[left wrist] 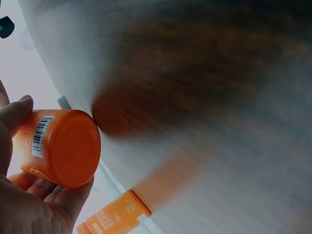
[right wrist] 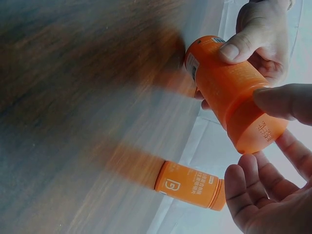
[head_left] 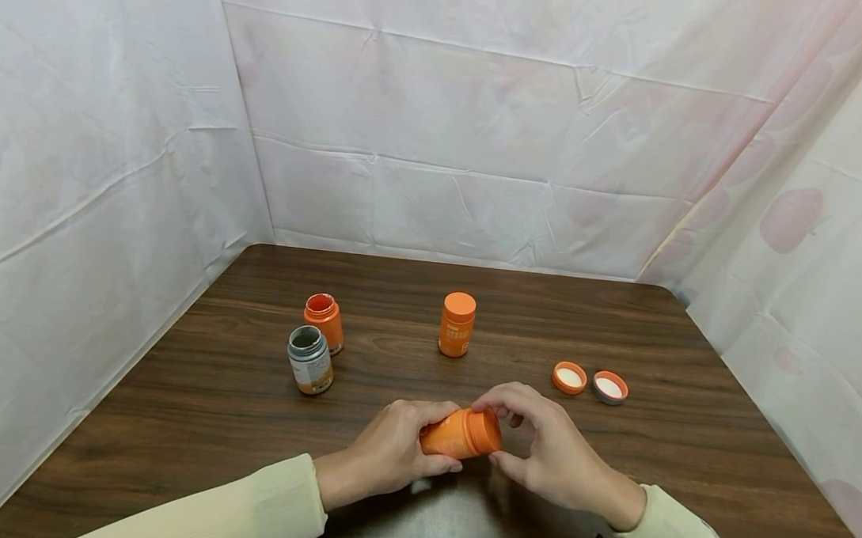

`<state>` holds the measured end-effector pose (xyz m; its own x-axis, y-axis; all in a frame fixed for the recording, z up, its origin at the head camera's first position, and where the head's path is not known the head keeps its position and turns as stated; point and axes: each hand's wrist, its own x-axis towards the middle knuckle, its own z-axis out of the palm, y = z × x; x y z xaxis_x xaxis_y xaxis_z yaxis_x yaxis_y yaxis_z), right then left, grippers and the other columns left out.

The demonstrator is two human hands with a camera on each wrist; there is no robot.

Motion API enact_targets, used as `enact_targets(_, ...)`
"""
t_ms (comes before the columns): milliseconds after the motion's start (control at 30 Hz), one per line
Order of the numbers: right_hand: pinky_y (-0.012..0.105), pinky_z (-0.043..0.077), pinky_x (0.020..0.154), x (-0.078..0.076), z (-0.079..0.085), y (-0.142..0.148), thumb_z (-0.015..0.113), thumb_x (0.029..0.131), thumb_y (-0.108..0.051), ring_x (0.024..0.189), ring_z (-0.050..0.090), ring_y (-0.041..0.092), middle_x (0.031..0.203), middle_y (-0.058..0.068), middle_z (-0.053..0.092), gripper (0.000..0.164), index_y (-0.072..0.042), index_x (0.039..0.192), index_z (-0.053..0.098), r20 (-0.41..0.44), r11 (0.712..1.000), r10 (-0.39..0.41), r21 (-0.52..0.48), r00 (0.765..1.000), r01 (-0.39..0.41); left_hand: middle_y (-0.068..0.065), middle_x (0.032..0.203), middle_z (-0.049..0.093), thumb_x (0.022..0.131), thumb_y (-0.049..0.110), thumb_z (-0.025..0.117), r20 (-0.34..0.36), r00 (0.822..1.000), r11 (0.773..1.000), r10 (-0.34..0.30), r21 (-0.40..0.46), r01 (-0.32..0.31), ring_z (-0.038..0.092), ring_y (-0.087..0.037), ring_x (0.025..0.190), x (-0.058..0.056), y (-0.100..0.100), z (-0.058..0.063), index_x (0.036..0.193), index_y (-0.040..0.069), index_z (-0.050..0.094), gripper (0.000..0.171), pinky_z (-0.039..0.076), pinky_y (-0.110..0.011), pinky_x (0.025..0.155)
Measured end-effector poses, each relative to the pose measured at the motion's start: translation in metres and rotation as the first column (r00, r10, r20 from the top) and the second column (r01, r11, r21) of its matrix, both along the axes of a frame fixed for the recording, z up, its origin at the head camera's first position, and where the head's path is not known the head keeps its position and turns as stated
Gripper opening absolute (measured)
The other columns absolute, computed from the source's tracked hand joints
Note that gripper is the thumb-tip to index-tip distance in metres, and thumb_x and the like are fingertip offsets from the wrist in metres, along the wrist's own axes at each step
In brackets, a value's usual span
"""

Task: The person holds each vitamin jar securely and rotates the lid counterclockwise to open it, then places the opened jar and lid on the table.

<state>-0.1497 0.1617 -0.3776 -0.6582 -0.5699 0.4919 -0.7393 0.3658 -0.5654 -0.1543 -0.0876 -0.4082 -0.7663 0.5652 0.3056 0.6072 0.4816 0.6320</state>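
An orange pill bottle [head_left: 448,434] lies tilted between the two hands, its capped end towards the right. My left hand [head_left: 394,450] grips its body, with the thumb on the near side. In the left wrist view, the bottle's base [left wrist: 74,148] and a barcode show. My right hand [head_left: 554,455] pinches the orange cap [head_left: 485,431] between thumb and index finger; the other fingers stay apart from it. The cap's printed top [right wrist: 261,132] shows in the right wrist view. Whether the cap is loose cannot be told.
A second orange capped bottle [head_left: 457,325] stands upright beyond the hands. At the left stand an uncapped orange bottle [head_left: 325,322] and an uncapped grey bottle [head_left: 310,369]. Two caps, one orange [head_left: 569,378] and one grey-rimmed [head_left: 610,388], lie inside-up on the right of the wooden table [head_left: 681,468].
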Motion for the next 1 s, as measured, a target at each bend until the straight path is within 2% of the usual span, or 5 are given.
enact_targets(200, 0.029, 0.05, 0.077, 0.0001, 0.0016, -0.0009, 0.09, 0.073, -0.002, 0.094, 0.059, 0.012, 0.116, -0.008, 0.066, 0.06, -0.019, 0.125, 0.065, -0.001, 1.0, -0.016, 0.004, 1.0, 0.016, 0.016, 0.096, 0.067, 0.081, 0.028, 0.09, -0.005, 1.0, 1.0, 0.005, 0.007, -0.005, 0.058, -0.001, 0.076, 0.0001, 0.0003, -0.0005, 0.119, 0.027, 0.068, 0.044, 0.049, -0.02, 0.069)
enact_targets(333, 0.031, 0.051, 0.075, 0.0016, 0.002, -0.0011, 0.088, 0.083, -0.021, 0.091, 0.058, 0.01, 0.107, -0.011, 0.065, 0.046, -0.02, 0.123, 0.066, 0.029, 0.996, -0.088, 0.018, 0.996, 0.087, 0.016, 0.095, 0.066, 0.081, 0.028, 0.09, -0.001, 1.0, 1.0, 0.008, 0.003, -0.008, 0.058, -0.001, 0.076, 0.0001, 0.0003, -0.0008, 0.118, 0.027, 0.068, 0.043, 0.048, -0.02, 0.069)
enact_targets(467, 0.031, 0.05, 0.071, 0.0024, 0.0021, -0.0018, 0.083, 0.088, -0.033, 0.085, 0.058, 0.013, 0.099, -0.013, 0.066, 0.036, -0.019, 0.119, 0.069, 0.098, 0.983, -0.181, 0.045, 0.979, 0.178, 0.016, 0.097, 0.067, 0.081, 0.028, 0.09, 0.009, 1.0, 1.0, 0.01, 0.001, -0.01, 0.059, -0.001, 0.078, -0.0003, 0.0001, -0.0009, 0.12, 0.027, 0.068, 0.044, 0.049, -0.02, 0.071)
enact_targets(733, 0.03, 0.052, 0.064, 0.0013, 0.0037, -0.0026, 0.077, 0.092, -0.04, 0.073, 0.059, 0.009, 0.088, -0.011, 0.064, 0.029, -0.02, 0.112, 0.069, 0.216, 0.965, -0.258, 0.108, 0.942, 0.24, 0.016, 0.099, 0.068, 0.081, 0.028, 0.09, 0.012, 1.0, 1.0, 0.012, 0.006, -0.012, 0.06, -0.001, 0.079, -0.0005, 0.0003, -0.0011, 0.12, 0.026, 0.069, 0.044, 0.05, -0.02, 0.072)
enact_targets(1000, 0.028, 0.05, 0.062, -0.0001, 0.0036, -0.0022, 0.076, 0.093, -0.042, 0.069, 0.057, 0.007, 0.083, -0.011, 0.063, 0.026, -0.021, 0.107, 0.069, 0.233, 0.965, -0.252, 0.131, 0.939, 0.226, 0.017, 0.098, 0.067, 0.081, 0.027, 0.09, 0.016, 1.0, 1.0, 0.009, 0.008, -0.009, 0.059, -0.001, 0.078, -0.0007, 0.0002, -0.0012, 0.12, 0.027, 0.069, 0.044, 0.05, -0.02, 0.071)
